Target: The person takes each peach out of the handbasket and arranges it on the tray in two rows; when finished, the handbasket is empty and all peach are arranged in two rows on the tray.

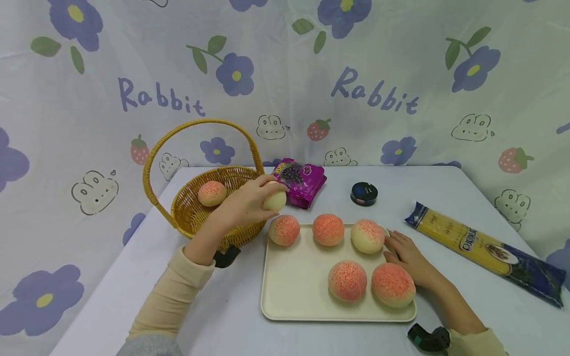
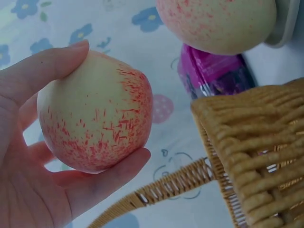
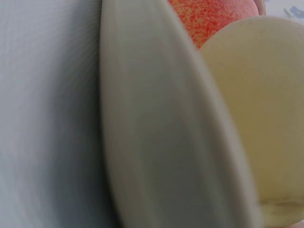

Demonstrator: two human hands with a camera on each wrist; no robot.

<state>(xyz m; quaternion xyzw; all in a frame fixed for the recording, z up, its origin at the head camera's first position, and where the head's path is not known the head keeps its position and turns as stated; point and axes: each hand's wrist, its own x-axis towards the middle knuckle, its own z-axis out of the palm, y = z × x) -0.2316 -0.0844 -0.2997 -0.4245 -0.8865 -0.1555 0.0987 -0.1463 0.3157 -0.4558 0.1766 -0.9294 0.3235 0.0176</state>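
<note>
My left hand [image 1: 249,200] grips a pale peach [image 1: 275,200] with red speckles, thumb and fingers curled round it. It is above the right rim of a wicker basket [image 1: 189,210], in which another peach [image 1: 212,193] lies. In the left wrist view the held peach [image 2: 97,114] is off the basket's woven side [image 2: 256,156]. My right hand [image 1: 411,262] rests at the right edge of a cream tray [image 1: 294,291], its fingers extended near a pale peach [image 1: 367,236]. Several peaches are on the tray. The right wrist view shows mostly the tray's side [image 3: 161,123].
Behind the tray are a purple grape-print packet [image 1: 303,180], touching or close to the basket, and a dark round tin [image 1: 364,193]. A long yellow and blue pasta packet [image 1: 481,249] lies to the right. The basket's tall handle [image 1: 200,121] arches over it. A printed curtain [image 1: 285,89] hangs behind.
</note>
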